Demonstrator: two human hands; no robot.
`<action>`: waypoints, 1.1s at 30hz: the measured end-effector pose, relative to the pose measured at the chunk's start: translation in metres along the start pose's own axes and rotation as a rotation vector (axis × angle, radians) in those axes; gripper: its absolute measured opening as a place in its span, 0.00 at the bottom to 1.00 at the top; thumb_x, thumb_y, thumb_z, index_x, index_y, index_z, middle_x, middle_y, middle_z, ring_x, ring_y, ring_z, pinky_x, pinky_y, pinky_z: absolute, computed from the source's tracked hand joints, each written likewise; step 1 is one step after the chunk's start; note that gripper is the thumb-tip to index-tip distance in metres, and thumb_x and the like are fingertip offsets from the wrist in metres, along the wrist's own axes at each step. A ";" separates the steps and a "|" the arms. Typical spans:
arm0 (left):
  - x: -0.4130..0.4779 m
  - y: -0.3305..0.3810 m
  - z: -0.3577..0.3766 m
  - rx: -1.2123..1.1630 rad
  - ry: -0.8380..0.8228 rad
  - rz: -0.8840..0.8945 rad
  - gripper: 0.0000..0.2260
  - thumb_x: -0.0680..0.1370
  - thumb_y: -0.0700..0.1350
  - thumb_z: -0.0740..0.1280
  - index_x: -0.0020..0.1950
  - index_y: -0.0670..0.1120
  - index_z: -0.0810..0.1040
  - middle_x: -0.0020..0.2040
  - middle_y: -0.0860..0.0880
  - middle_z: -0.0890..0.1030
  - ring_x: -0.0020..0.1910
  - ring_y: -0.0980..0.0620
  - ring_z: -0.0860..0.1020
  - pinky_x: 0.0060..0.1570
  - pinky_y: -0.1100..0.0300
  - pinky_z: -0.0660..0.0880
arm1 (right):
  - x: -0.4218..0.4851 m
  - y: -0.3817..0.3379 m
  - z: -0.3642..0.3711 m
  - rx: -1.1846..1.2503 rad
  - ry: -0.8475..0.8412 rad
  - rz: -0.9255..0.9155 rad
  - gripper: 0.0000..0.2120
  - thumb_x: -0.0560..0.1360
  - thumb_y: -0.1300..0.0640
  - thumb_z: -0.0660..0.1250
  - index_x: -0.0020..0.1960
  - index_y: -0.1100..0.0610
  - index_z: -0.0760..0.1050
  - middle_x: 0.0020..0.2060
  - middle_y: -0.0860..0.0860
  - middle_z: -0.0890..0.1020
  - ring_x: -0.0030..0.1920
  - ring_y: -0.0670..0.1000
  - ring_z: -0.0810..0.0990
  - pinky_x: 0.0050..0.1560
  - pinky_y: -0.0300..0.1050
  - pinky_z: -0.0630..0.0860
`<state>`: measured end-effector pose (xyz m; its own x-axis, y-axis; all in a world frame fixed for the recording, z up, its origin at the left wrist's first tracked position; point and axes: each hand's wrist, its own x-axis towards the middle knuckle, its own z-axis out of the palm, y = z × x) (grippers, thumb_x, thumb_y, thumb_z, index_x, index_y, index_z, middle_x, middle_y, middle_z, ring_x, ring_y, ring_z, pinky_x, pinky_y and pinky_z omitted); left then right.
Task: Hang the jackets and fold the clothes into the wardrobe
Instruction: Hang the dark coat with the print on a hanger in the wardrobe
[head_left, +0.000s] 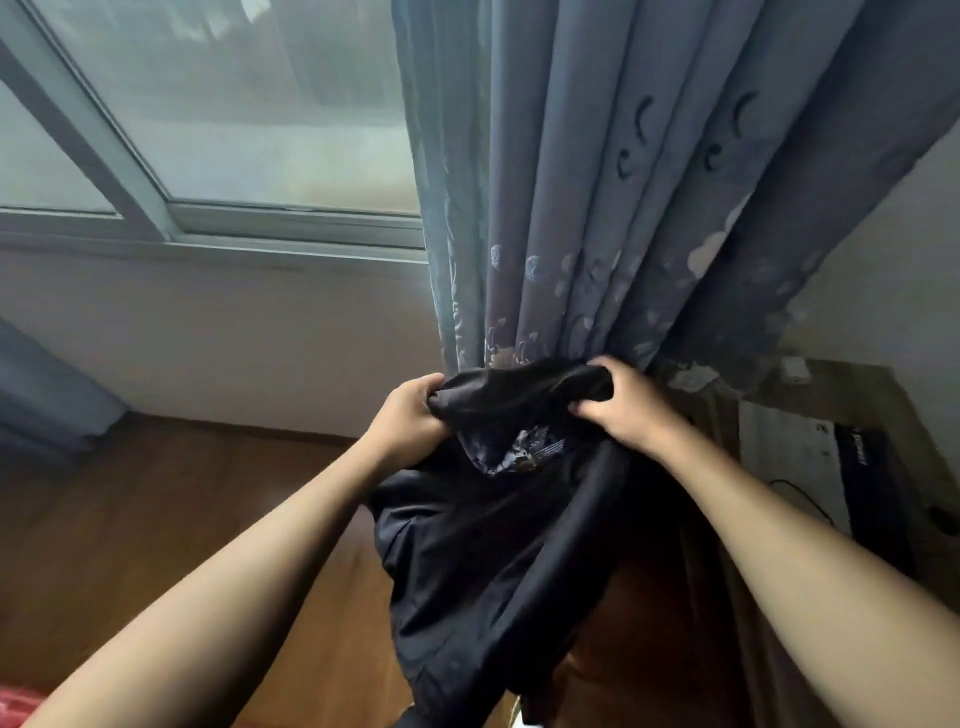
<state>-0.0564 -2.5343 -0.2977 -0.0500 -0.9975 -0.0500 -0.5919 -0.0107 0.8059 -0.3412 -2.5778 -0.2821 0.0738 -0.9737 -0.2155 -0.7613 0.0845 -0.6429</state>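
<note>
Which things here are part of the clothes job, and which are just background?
In the job:
- black garment, held up off the floor
- left hand and right hand, both gripping its top edge

Just background:
- blue curtain
- window
- wooden floor
- wooden desk at right, with a dark device on it
</note>
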 end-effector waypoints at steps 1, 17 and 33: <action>-0.012 0.010 -0.006 -0.036 0.032 0.014 0.06 0.67 0.44 0.66 0.36 0.44 0.70 0.30 0.54 0.73 0.32 0.56 0.69 0.33 0.54 0.70 | -0.007 -0.009 -0.004 -0.007 -0.008 -0.058 0.15 0.69 0.52 0.79 0.51 0.44 0.77 0.48 0.49 0.85 0.51 0.54 0.84 0.54 0.49 0.80; -0.236 0.145 -0.187 -0.077 0.717 0.157 0.06 0.74 0.30 0.67 0.39 0.35 0.73 0.31 0.50 0.75 0.31 0.56 0.72 0.29 0.61 0.69 | -0.138 -0.227 0.021 -0.033 -0.435 -0.758 0.29 0.65 0.50 0.77 0.62 0.39 0.68 0.54 0.48 0.82 0.54 0.53 0.81 0.57 0.54 0.79; -0.618 0.073 -0.280 0.774 1.209 -0.336 0.11 0.67 0.30 0.64 0.41 0.46 0.75 0.37 0.49 0.77 0.39 0.46 0.73 0.40 0.50 0.71 | -0.337 -0.407 0.196 0.049 -0.455 -1.354 0.16 0.67 0.65 0.72 0.44 0.50 0.68 0.35 0.47 0.75 0.38 0.54 0.73 0.38 0.49 0.66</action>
<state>0.1567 -1.9385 -0.0434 0.6301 -0.4107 0.6590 -0.7320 -0.5972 0.3278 0.0699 -2.2431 -0.0920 0.9168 -0.1572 0.3672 0.0838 -0.8231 -0.5617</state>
